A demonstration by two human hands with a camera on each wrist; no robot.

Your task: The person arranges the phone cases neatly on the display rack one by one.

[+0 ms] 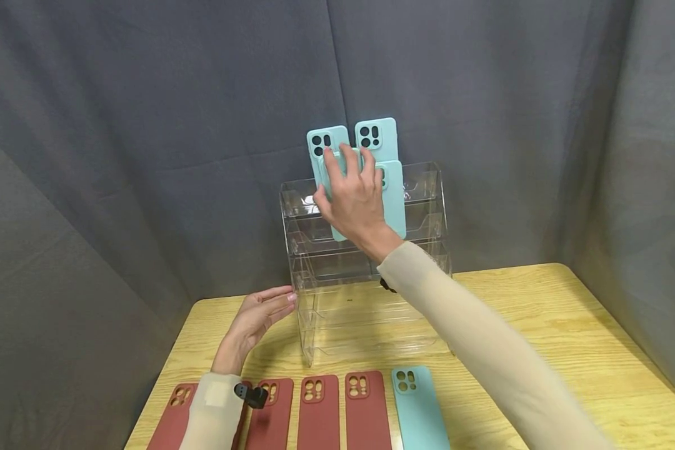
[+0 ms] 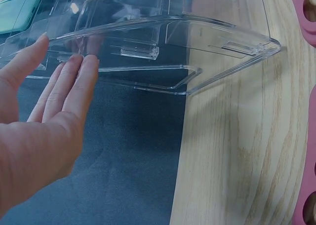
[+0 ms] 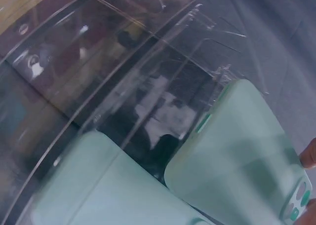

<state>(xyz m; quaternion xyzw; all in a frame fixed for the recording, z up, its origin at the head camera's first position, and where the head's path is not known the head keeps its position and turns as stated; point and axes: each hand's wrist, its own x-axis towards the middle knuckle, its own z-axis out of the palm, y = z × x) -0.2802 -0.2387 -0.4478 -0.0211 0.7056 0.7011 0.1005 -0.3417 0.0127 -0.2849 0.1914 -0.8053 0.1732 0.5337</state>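
My right hand (image 1: pixel 355 199) grips a light teal phone case (image 3: pixel 237 156) by its camera end, at the upper tiers of a clear acrylic display rack (image 1: pixel 343 300). In the head view the hand covers much of that case. Beside it another teal case (image 1: pixel 394 200) stands in a tier. Two more teal cases, a left one (image 1: pixel 332 132) and a right one (image 1: pixel 384 129), stand upright in the back tier. My left hand (image 1: pixel 253 322) has its fingers extended, with the fingertips at the rack's left side; the left wrist view shows the fingers (image 2: pixel 81 87) straight against the clear panel.
Along the front of the wooden table (image 1: pixel 512 325) lie several dark red phone cases (image 1: pixel 319 412) and one teal case (image 1: pixel 420 406). The left forearm partly covers the red ones. Grey curtains (image 1: pixel 202 125) hang behind the rack and at both sides.
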